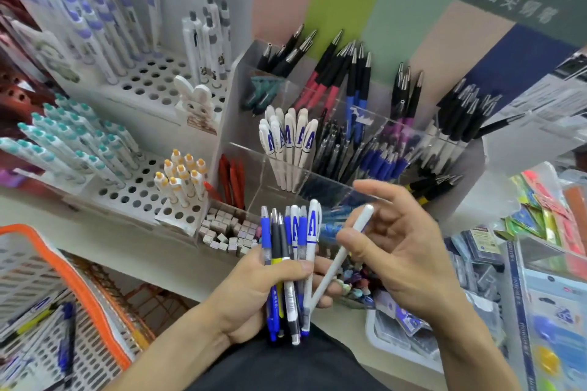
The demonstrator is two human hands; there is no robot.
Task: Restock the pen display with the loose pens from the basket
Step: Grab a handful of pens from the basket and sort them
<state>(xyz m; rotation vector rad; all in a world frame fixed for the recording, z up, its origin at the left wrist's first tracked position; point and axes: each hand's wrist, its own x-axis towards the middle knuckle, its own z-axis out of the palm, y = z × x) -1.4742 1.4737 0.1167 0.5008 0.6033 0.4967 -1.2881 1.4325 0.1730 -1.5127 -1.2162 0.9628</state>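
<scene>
Sorting is the step in hand, judging by how things lie. Low in the middle of the frame the left hand [270,289] is clenched round a bundle of loose pens [290,251] — blue-gripped, black-gripped and white ones with a blue letter on the cap — held upright, tips fanned toward the display. Just right of it the right hand [400,251] pinches a single white pen [341,254] between thumb and the inner fingers, the other fingers spread loose; the pen's lower end is still tucked among the bundle, so it looks only half drawn out.

The clear acrylic pen display [336,174] stands directly above the hands, in the centre of the frame, split into compartments. One holds matching white pens with blue letters [290,140]; right of it sit black and blue-gripped pens [359,152]. At the lower left corner is the orange-rimmed basket [79,282], with more loose pens lying in it, so the restocking seems well short of done.

The next move likely calls for pulling the white pen free of the bundle without dragging its neighbours along, then carrying it up and forward to the compartment of like pens — cap up, slid in beside those already standing, which lean and could be knocked.
</scene>
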